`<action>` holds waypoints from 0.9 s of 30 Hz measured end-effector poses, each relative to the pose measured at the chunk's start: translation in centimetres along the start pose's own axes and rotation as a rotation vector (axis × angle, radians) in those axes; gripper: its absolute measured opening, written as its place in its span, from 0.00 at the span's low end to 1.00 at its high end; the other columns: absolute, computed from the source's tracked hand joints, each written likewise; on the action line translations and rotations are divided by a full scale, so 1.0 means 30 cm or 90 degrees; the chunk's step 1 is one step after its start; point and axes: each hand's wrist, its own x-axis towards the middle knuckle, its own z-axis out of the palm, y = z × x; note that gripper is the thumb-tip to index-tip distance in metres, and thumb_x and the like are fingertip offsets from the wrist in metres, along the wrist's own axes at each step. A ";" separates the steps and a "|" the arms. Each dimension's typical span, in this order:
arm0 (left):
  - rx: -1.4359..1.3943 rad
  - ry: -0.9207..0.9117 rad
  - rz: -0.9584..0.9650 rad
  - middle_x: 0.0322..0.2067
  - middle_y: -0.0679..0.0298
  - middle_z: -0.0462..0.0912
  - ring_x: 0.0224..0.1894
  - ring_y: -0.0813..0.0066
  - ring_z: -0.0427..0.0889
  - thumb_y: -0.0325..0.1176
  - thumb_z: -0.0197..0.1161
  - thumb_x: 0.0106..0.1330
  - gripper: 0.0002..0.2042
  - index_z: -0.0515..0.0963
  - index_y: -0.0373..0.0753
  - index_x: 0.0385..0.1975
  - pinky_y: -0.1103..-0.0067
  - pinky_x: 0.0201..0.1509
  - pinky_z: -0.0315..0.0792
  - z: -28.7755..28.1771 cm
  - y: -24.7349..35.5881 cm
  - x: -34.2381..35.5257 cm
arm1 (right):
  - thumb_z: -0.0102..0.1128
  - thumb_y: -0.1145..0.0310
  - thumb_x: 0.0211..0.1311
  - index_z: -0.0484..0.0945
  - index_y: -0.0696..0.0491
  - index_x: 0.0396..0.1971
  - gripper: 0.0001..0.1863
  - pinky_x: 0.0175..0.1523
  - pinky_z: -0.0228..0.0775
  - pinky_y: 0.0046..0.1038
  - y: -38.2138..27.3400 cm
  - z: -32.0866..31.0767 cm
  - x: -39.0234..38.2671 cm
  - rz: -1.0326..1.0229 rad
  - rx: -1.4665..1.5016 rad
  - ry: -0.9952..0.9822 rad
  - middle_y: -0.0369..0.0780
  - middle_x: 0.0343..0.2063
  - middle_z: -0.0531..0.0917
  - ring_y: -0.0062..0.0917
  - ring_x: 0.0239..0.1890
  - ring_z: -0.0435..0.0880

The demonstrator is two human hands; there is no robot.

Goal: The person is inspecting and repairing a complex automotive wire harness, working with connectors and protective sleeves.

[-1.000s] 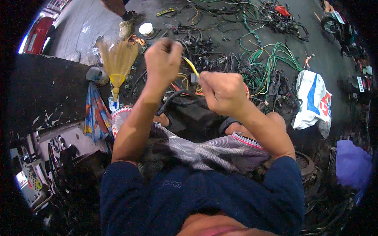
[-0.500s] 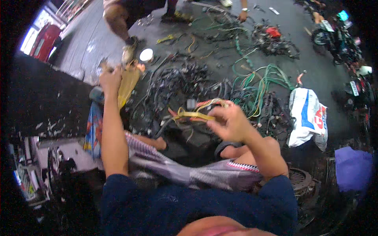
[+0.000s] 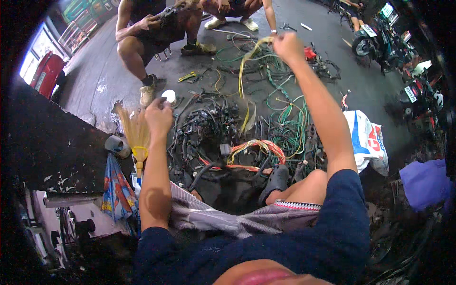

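From the fingers of the right hand (image 3: pixel 289 47) hangs a long, thin yellow strip (image 3: pixel 241 76), smooth and plastic-looking, and below those fingers lie a curved bundle of red and yellow wires (image 3: pixel 276 148) with smooth plastic sheathing and loose green plastic-coated wires (image 3: pixel 304 114). Just left of the fingers of the left hand (image 3: pixel 159 116) fans a rough, matt straw-coloured broom (image 3: pixel 134 128); just beyond them sits a smooth white plastic tub (image 3: pixel 169 96). Right of the right hand's fingers, toward the body, slumps a creased, slightly glossy white plastic bag (image 3: pixel 357 128).
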 end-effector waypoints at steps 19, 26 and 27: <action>-0.009 -0.101 0.060 0.30 0.51 0.83 0.34 0.63 0.83 0.33 0.61 0.55 0.13 0.81 0.35 0.38 0.72 0.42 0.74 -0.004 0.058 -0.078 | 0.62 0.66 0.49 0.79 0.55 0.37 0.15 0.42 0.73 0.35 0.005 -0.136 -0.850 -0.006 0.255 -0.322 0.45 0.31 0.83 0.38 0.35 0.82; 0.010 -0.097 0.035 0.24 0.55 0.83 0.27 0.68 0.83 0.35 0.62 0.55 0.13 0.81 0.38 0.38 0.75 0.36 0.74 0.030 0.075 -0.108 | 0.63 0.69 0.49 0.79 0.57 0.36 0.14 0.41 0.74 0.32 -0.002 -0.262 -0.857 -0.058 0.307 -0.273 0.45 0.31 0.82 0.37 0.34 0.82; -0.031 -0.152 -0.047 0.25 0.55 0.83 0.28 0.68 0.83 0.35 0.63 0.55 0.13 0.81 0.38 0.39 0.75 0.37 0.74 0.038 0.072 -0.108 | 0.64 0.69 0.48 0.79 0.58 0.36 0.14 0.42 0.74 0.31 0.001 -0.277 -0.848 -0.078 0.305 -0.221 0.46 0.33 0.83 0.37 0.35 0.83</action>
